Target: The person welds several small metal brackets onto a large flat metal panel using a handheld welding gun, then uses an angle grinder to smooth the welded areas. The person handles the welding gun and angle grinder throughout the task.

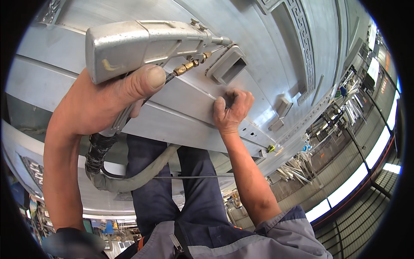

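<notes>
My left hand [99, 97] is wrapped around the handle of a silver welding gun [129, 45], its thumb stretched along the side below the housing. The gun's thin nozzle points right, and its tip meets the upper corner of a short rectangular metal tube [228, 64]. That tube stands out from a broad silver metal panel [185, 103]. Under the nozzle runs a brass fitting [186, 67] with a thin black hose. Just below the tube, my right hand [235, 111] rests on the panel with curled fingers; I see nothing in it, though its fingertips are partly hidden.
A thick grey-sleeved cable [133, 181] loops from the gun's handle across my legs. Farther right on the panel are another small bracket [282, 108] and a raised key-pattern strip [302, 43]. Beyond it, bundles of metal lengths [297, 168] lie on the workshop floor.
</notes>
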Action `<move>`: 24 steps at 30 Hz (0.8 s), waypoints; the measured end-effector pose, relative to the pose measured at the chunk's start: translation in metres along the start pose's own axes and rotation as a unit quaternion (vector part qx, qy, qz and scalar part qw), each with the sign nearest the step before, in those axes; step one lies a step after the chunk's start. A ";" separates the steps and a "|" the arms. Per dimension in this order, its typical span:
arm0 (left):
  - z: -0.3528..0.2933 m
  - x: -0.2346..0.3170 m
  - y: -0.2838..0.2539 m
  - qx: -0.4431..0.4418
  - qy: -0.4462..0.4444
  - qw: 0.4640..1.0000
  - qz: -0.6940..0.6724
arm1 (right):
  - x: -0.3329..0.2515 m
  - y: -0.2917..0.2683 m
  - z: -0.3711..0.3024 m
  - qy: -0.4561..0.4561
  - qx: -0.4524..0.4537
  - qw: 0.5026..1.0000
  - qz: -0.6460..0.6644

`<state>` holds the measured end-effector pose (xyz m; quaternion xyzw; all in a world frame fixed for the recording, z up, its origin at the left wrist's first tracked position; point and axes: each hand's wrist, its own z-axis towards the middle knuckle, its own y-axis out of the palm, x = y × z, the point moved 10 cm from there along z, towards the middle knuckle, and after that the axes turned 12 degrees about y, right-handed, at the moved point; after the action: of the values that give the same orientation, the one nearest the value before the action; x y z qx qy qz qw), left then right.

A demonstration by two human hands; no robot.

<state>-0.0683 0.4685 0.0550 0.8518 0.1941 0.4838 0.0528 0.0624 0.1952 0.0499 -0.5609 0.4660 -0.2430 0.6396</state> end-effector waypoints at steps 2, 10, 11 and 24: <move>0.002 -0.003 -0.001 -0.011 -0.017 1.000 -0.004 | 0.000 0.000 0.001 0.000 -0.002 1.000 -0.004; 0.005 -0.007 -0.001 -0.013 -0.016 1.000 -0.021 | -0.001 0.000 0.001 0.002 -0.003 1.000 -0.001; 0.006 -0.007 -0.001 -0.013 -0.011 1.000 -0.025 | -0.001 0.001 0.002 0.000 -0.003 1.000 0.000; 0.007 0.003 0.000 0.018 0.004 1.000 0.012 | 0.004 0.003 0.000 0.003 -0.007 1.000 -0.013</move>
<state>-0.0609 0.4700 0.0540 0.8530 0.1928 0.4840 0.0305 0.0636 0.1924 0.0456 -0.5708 0.4620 -0.2496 0.6313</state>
